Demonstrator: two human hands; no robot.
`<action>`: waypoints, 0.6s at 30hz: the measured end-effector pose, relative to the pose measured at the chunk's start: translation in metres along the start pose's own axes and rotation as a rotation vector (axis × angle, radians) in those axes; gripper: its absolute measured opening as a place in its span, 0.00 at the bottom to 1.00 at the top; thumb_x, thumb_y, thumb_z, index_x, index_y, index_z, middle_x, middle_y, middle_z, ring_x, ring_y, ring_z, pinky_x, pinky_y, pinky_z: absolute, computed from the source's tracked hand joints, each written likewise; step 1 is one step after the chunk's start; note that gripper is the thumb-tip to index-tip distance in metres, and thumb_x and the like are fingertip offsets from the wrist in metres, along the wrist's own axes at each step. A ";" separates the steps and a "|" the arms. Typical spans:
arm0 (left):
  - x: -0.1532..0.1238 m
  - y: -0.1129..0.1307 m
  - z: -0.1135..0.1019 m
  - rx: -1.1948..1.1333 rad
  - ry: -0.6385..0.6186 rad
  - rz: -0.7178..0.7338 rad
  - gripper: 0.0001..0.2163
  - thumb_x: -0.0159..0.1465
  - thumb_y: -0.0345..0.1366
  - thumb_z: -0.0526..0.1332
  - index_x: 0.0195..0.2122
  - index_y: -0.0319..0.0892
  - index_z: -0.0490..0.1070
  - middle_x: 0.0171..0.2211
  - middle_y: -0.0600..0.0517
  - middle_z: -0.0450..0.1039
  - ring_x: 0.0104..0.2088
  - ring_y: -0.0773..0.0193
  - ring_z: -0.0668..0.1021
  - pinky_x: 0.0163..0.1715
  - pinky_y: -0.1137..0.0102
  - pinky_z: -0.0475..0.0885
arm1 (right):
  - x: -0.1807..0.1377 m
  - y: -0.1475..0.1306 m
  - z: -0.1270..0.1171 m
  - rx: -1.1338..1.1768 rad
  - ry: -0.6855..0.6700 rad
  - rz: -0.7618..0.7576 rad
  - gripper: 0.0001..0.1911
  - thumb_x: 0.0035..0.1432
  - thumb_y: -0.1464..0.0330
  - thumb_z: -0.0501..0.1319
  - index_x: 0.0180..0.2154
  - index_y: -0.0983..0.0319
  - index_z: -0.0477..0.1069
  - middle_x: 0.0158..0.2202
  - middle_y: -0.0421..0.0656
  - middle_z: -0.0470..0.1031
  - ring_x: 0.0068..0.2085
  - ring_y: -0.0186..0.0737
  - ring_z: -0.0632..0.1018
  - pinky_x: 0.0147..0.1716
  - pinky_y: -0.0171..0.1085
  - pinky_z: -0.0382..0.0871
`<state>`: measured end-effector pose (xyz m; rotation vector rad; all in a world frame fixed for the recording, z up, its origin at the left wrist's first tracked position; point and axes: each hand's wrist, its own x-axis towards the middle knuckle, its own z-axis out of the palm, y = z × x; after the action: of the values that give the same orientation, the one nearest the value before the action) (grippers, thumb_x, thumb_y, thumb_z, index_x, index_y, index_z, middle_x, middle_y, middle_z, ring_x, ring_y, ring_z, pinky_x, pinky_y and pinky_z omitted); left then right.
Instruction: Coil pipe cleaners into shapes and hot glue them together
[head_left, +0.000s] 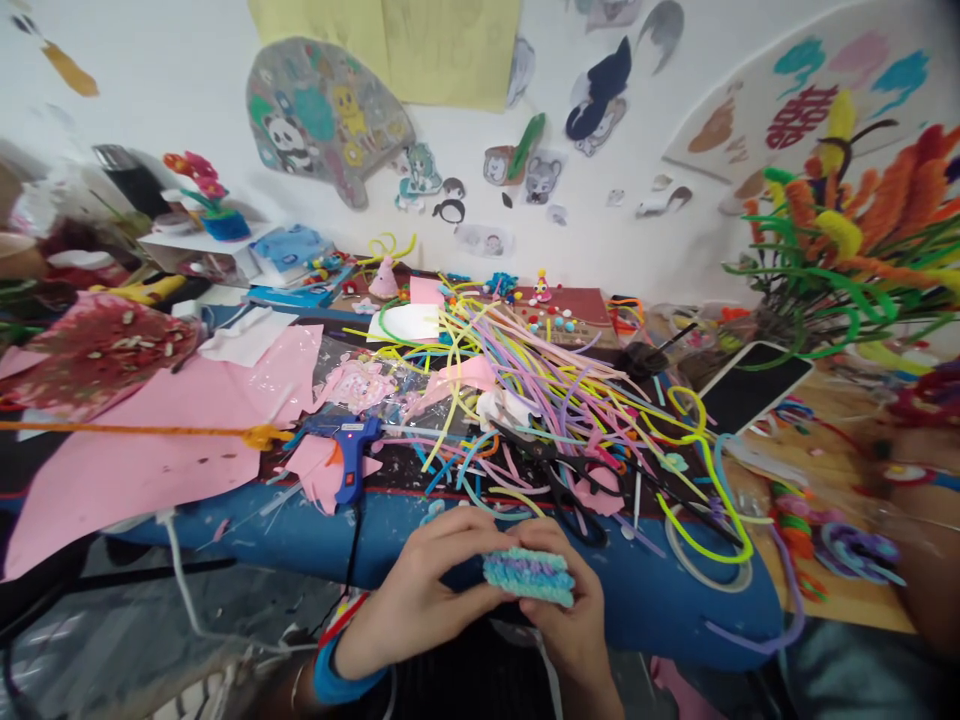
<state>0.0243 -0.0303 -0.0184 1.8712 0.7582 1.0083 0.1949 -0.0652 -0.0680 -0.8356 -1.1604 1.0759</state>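
You hold a small fuzzy roll of coiled pipe cleaner, banded in light blue, teal and lilac, lying sideways between both hands, pinched at its left end and cupped from below on its right, just off the near edge of the surface.

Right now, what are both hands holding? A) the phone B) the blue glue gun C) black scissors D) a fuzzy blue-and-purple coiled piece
D: the left hand and right hand together grip the fuzzy blue-and-purple coiled piece; the glue gun, scissors and phone lie untouched on the table.
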 end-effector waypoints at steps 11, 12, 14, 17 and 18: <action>0.002 0.010 -0.007 0.092 -0.184 -0.068 0.11 0.66 0.29 0.58 0.49 0.44 0.73 0.39 0.47 0.73 0.41 0.61 0.74 0.42 0.68 0.70 | -0.001 0.009 0.005 0.126 0.042 0.007 0.13 0.46 0.63 0.73 0.33 0.55 0.73 0.32 0.39 0.72 0.36 0.40 0.74 0.37 0.37 0.70; 0.002 0.010 -0.007 0.085 -0.178 -0.063 0.11 0.66 0.29 0.59 0.49 0.44 0.73 0.39 0.47 0.73 0.41 0.60 0.74 0.42 0.68 0.70 | 0.000 0.009 0.006 0.127 0.042 0.005 0.12 0.46 0.63 0.73 0.32 0.55 0.73 0.32 0.39 0.72 0.36 0.40 0.74 0.37 0.37 0.70; 0.000 0.008 -0.005 0.048 -0.134 -0.058 0.11 0.64 0.30 0.61 0.47 0.43 0.75 0.37 0.47 0.74 0.40 0.61 0.75 0.41 0.68 0.70 | 0.000 0.009 0.008 0.142 0.040 0.008 0.13 0.46 0.62 0.73 0.32 0.55 0.73 0.31 0.39 0.72 0.36 0.40 0.74 0.36 0.38 0.70; -0.002 0.002 0.003 -0.066 0.018 -0.089 0.14 0.56 0.34 0.70 0.44 0.43 0.75 0.37 0.48 0.76 0.38 0.61 0.77 0.40 0.69 0.71 | 0.000 0.007 0.011 0.195 0.055 0.013 0.14 0.46 0.59 0.73 0.33 0.55 0.72 0.32 0.39 0.72 0.35 0.40 0.74 0.35 0.39 0.71; -0.003 -0.001 0.006 -0.111 0.081 -0.104 0.17 0.53 0.36 0.72 0.43 0.43 0.75 0.36 0.49 0.77 0.37 0.61 0.78 0.40 0.70 0.72 | -0.001 0.007 0.012 0.207 0.064 0.010 0.14 0.47 0.59 0.72 0.33 0.55 0.72 0.32 0.39 0.72 0.34 0.40 0.75 0.35 0.39 0.72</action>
<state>0.0282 -0.0348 -0.0218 1.6876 0.8215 1.0432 0.1816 -0.0641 -0.0719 -0.7084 -0.9739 1.1481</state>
